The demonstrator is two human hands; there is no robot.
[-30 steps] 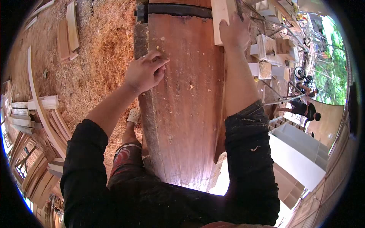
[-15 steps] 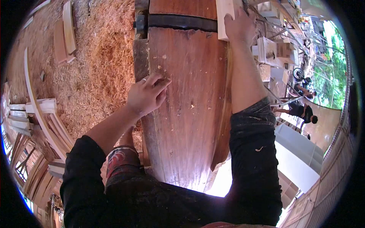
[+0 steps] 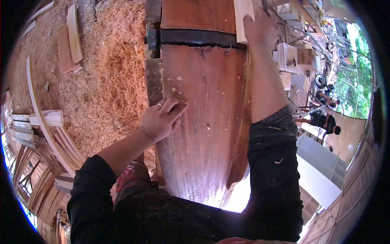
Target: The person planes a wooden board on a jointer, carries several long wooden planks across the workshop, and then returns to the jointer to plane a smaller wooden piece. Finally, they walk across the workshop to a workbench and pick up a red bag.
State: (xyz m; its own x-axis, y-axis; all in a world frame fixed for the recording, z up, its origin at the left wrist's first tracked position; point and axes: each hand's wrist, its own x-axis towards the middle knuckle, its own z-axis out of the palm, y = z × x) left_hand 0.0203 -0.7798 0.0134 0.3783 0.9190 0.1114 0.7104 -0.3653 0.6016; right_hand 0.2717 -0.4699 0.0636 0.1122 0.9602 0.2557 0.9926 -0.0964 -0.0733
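Observation:
My right hand (image 3: 262, 30) grips a pale wooden board (image 3: 240, 22) along its right side, fingers over its top and the thumb on its face. The board lies along the right edge of a reddish-brown wooden bed (image 3: 203, 77), its near end over a black band (image 3: 199, 37) that crosses the bed. My left hand (image 3: 162, 120), with a ring on one finger, is loosely closed at the bed's left edge. Nothing shows in its fingers. The board's far end is out of view.
Wood shavings (image 3: 122, 69) cover the ground at left, with loose planks (image 3: 73, 38) and stacked boards (image 3: 24, 134) beyond. A white shelf-like cabinet (image 3: 317, 171) stands at lower right. Other people (image 3: 325, 120) are farther off at right, near a motorcycle (image 3: 321, 81).
The board and my right hand have moved forward relative to the black band. My left hand has come slightly nearer my body along the bed. The whole view has shifted a little.

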